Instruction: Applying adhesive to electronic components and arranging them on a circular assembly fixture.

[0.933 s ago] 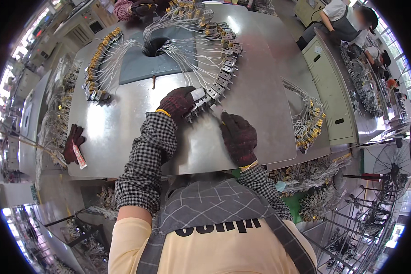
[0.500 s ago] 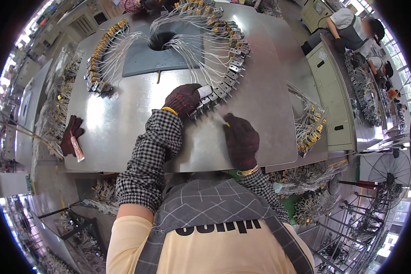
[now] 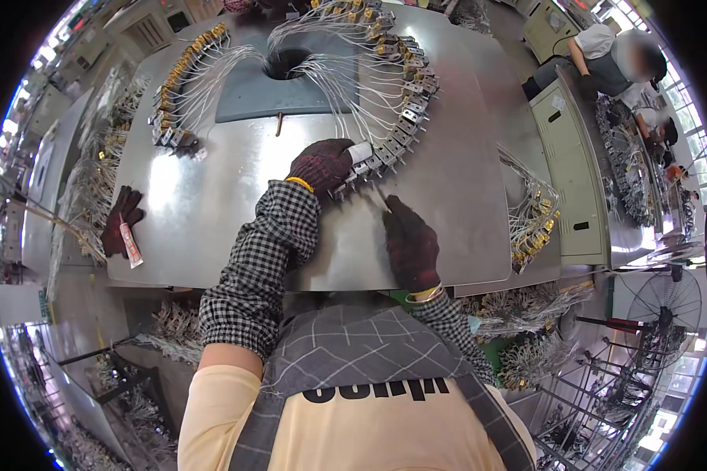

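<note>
On the steel table a curved row of small metal blocks [image 3: 403,133] with pins bends toward me, each block on thin white wires [image 3: 381,93]. My left hand [image 3: 320,166], in a dark red knitted glove, is closed over the near end of this row. A white piece [image 3: 360,151] shows at its fingers; whether it is held or worn I cannot tell. Just below and to the right, my right hand [image 3: 411,243], also gloved, grips a thin stick-like tool [image 3: 382,198]. The tool's tip points at the blocks' pins; contact is unclear.
The wires run into a round hole [image 3: 289,64] in a grey plate [image 3: 243,102]. A second row of brass-coloured blocks [image 3: 165,102] curves at left. A spare glove [image 3: 122,216] and a tube [image 3: 131,245] lie at the left edge. A co-worker [image 3: 605,59] sits at far right.
My right hand and its tool, smeared by motion before, now show more sharply and sit slightly lower relative to the blocks. My left hand stays on the row; the whole view has shifted slightly.
</note>
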A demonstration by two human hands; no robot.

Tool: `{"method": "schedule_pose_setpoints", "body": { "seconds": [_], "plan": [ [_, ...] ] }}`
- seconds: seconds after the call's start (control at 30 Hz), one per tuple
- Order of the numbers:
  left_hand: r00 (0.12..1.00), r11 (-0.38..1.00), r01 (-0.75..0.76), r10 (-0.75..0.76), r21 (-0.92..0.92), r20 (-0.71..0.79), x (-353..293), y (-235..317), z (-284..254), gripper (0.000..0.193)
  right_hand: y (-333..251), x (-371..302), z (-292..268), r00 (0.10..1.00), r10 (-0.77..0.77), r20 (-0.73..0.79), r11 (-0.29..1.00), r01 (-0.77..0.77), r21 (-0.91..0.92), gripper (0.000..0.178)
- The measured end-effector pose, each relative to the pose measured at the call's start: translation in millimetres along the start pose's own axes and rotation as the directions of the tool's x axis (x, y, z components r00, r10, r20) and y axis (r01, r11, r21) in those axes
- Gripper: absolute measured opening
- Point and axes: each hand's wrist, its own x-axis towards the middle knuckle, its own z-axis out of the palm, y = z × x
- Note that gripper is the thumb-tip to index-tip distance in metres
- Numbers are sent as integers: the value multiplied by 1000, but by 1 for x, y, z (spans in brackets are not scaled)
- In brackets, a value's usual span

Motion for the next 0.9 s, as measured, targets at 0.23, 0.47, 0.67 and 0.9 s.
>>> {"method": "schedule_pose_setpoints", "body": {
  "seconds": [0.23,0.47,0.67,0.9],
  "plan": [
    [1000,999,21,-21,-46,9,-6,13,-5,65,-9,-3,-1,958,-287,-23,939,277,-205,36],
    [1000,998,18,-17,52,-19,-1,5,1,65,-2,-10,8,976,36,216,981,-76,181,37],
    [999,997,6,-2,71,-54,-6,6,1,63,-24,-16,-2,962,-250,111,934,270,-234,38],
    [997,997,11,-5,79,-74,0,17,2,60,-12,-20,23,981,-171,-94,984,175,40,32]
  ]
}}
